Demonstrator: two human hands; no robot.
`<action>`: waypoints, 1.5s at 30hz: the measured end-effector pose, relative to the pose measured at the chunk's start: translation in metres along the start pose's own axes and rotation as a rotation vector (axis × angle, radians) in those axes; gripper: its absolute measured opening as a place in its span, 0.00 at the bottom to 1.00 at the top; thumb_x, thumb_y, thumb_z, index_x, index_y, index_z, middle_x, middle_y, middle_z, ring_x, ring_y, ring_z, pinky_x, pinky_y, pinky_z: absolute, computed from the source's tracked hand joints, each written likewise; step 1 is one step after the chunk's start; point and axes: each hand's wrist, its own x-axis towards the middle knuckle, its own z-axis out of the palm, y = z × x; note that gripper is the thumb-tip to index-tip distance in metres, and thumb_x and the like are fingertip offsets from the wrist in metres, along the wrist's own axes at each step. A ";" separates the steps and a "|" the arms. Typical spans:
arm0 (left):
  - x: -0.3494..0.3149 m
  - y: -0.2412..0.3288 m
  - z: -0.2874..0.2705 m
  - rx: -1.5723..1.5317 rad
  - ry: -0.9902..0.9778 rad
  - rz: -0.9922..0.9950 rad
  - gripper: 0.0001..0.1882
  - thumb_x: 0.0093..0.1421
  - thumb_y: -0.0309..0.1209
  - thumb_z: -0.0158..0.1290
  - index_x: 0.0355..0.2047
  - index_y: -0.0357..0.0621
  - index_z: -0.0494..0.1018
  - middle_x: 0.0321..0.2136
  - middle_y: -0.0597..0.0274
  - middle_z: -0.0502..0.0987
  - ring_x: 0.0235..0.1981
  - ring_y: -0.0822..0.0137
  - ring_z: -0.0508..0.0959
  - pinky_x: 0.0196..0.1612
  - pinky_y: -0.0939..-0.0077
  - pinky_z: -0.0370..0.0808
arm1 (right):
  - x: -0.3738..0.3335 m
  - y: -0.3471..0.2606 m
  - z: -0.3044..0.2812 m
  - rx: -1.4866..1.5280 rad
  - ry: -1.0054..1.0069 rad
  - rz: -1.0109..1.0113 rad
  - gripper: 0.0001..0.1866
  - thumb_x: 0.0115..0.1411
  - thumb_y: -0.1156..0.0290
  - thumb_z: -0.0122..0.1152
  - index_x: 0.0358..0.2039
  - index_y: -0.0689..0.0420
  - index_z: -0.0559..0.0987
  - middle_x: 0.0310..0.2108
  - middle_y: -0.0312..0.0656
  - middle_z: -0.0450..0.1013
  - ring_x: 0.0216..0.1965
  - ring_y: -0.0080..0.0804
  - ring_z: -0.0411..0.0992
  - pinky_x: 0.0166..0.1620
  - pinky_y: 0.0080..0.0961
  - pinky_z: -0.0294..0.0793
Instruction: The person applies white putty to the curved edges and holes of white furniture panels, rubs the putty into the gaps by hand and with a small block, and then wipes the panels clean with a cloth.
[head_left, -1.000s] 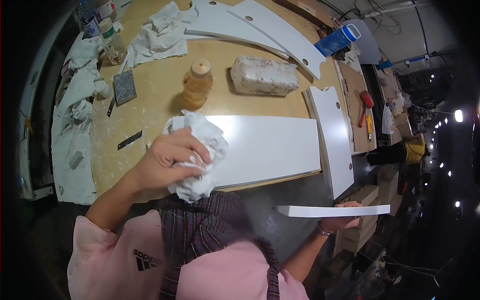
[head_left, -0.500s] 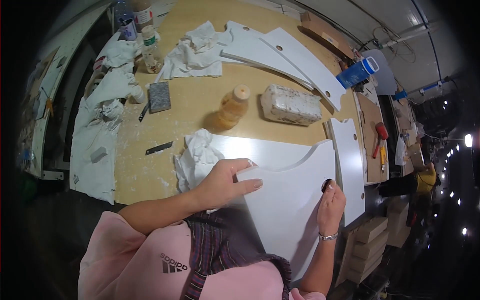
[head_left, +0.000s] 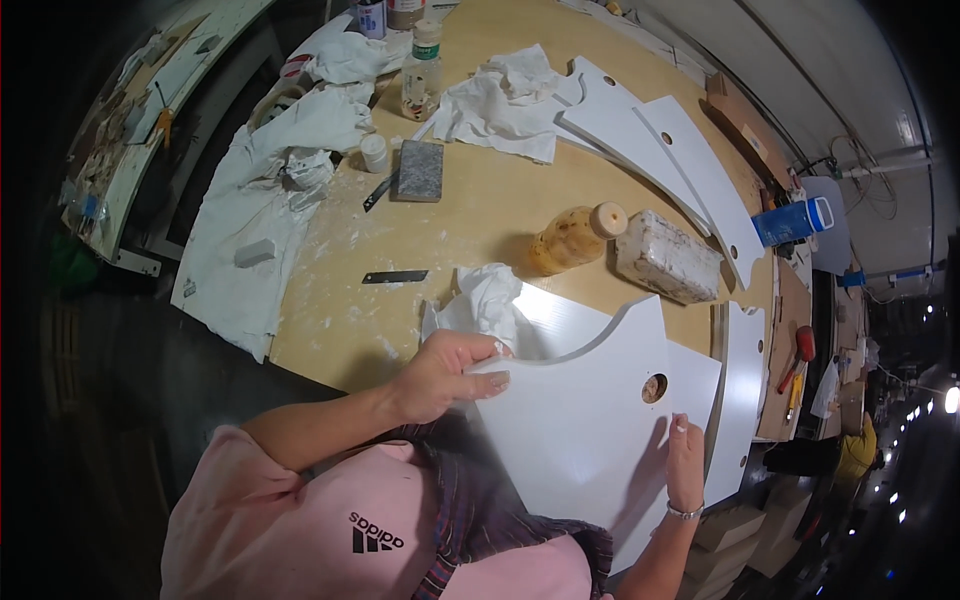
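A white panel (head_left: 575,430) with a curved cut-out and one round hole (head_left: 654,388) is tilted up in front of my body. My left hand (head_left: 440,378) pinches its upper left corner between thumb and fingers. My right hand (head_left: 686,462) is over the panel's right part, below the hole, casting a shadow on it. Its fingers are curled together, and whatever they hold, if anything, is too small to make out. Under the raised panel lies another white panel (head_left: 700,370), partly hidden. A crumpled white cloth (head_left: 485,305) sits just beyond my left hand.
A bottle of amber liquid (head_left: 575,240) stands beside a stained white block (head_left: 668,257). A blade (head_left: 395,277) and grey sanding block (head_left: 418,170) lie to the left. More white panels (head_left: 640,140) rest at the back; a blue jug (head_left: 793,221) is at right. A person (head_left: 855,455) is in the distance.
My right hand has come off the hole and moved down and right, uncovering it. The view has swung left, so the bench things appear farther right. My left hand keeps its grip.
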 end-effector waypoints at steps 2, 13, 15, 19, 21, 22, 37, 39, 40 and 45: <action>-0.003 -0.002 -0.007 -0.016 0.014 0.019 0.11 0.60 0.21 0.51 0.43 0.29 0.72 0.37 0.64 0.76 0.38 0.79 0.73 0.42 0.84 0.68 | -0.009 0.014 0.001 -0.035 -0.004 0.149 0.21 0.67 0.61 0.42 0.19 0.59 0.59 0.17 0.29 0.52 0.22 0.19 0.49 0.24 0.23 0.51; 0.008 -0.001 -0.003 0.235 -0.034 -0.027 0.14 0.56 0.22 0.56 0.43 0.29 0.72 0.35 0.64 0.77 0.35 0.79 0.73 0.40 0.84 0.70 | -0.055 0.045 0.002 0.190 0.247 0.039 0.20 0.65 0.66 0.47 0.17 0.57 0.59 0.17 0.26 0.50 0.21 0.15 0.47 0.23 0.19 0.44; 0.015 -0.004 0.001 0.402 0.032 -0.060 0.17 0.54 0.24 0.59 0.44 0.29 0.72 0.34 0.63 0.78 0.32 0.79 0.74 0.36 0.84 0.70 | -0.068 0.049 -0.004 0.181 0.322 0.066 0.20 0.65 0.66 0.47 0.17 0.59 0.60 0.17 0.27 0.51 0.22 0.15 0.47 0.23 0.19 0.44; 0.035 -0.018 0.017 0.430 0.120 -0.029 0.17 0.53 0.25 0.60 0.42 0.29 0.73 0.33 0.61 0.78 0.29 0.79 0.74 0.33 0.85 0.71 | -0.083 0.058 -0.007 0.132 0.404 0.032 0.20 0.65 0.67 0.47 0.18 0.60 0.59 0.17 0.28 0.51 0.22 0.15 0.48 0.23 0.20 0.44; 0.046 -0.022 0.030 0.535 0.196 -0.042 0.16 0.53 0.24 0.60 0.40 0.28 0.73 0.33 0.60 0.78 0.31 0.79 0.74 0.35 0.84 0.72 | -0.086 0.060 -0.010 0.085 0.475 0.010 0.20 0.65 0.66 0.47 0.18 0.60 0.59 0.17 0.30 0.51 0.22 0.17 0.48 0.23 0.21 0.45; 0.051 -0.028 0.037 0.540 0.206 -0.034 0.16 0.53 0.24 0.60 0.40 0.28 0.73 0.33 0.60 0.78 0.31 0.79 0.74 0.35 0.84 0.72 | -0.085 0.059 -0.013 0.053 0.496 -0.021 0.20 0.65 0.65 0.48 0.18 0.60 0.57 0.17 0.31 0.50 0.22 0.18 0.48 0.23 0.22 0.45; 0.104 -0.093 0.143 0.505 0.280 -0.030 0.09 0.54 0.21 0.58 0.37 0.31 0.75 0.35 0.59 0.78 0.38 0.75 0.76 0.43 0.80 0.73 | -0.035 0.175 -0.128 0.071 0.276 -0.045 0.23 0.67 0.61 0.44 0.20 0.58 0.52 0.18 0.29 0.45 0.23 0.18 0.44 0.24 0.25 0.41; 0.106 -0.094 0.154 0.619 0.293 -0.057 0.08 0.54 0.23 0.58 0.34 0.32 0.75 0.33 0.61 0.78 0.36 0.76 0.75 0.42 0.81 0.72 | -0.028 0.186 -0.135 0.086 0.235 -0.052 0.23 0.67 0.60 0.44 0.19 0.59 0.52 0.18 0.30 0.45 0.23 0.19 0.44 0.24 0.25 0.41; 0.107 -0.096 0.156 0.619 0.302 -0.057 0.08 0.54 0.23 0.58 0.34 0.32 0.75 0.33 0.61 0.78 0.36 0.76 0.75 0.42 0.81 0.72 | -0.025 0.189 -0.137 0.097 0.215 -0.058 0.23 0.67 0.60 0.44 0.20 0.58 0.52 0.18 0.30 0.45 0.23 0.19 0.44 0.24 0.25 0.41; 0.110 -0.104 0.166 0.602 0.350 -0.051 0.06 0.57 0.24 0.57 0.32 0.32 0.75 0.31 0.62 0.78 0.34 0.77 0.75 0.39 0.82 0.72 | -0.015 0.200 -0.146 0.164 0.179 -0.078 0.23 0.67 0.60 0.44 0.20 0.58 0.51 0.18 0.29 0.45 0.23 0.19 0.43 0.24 0.25 0.41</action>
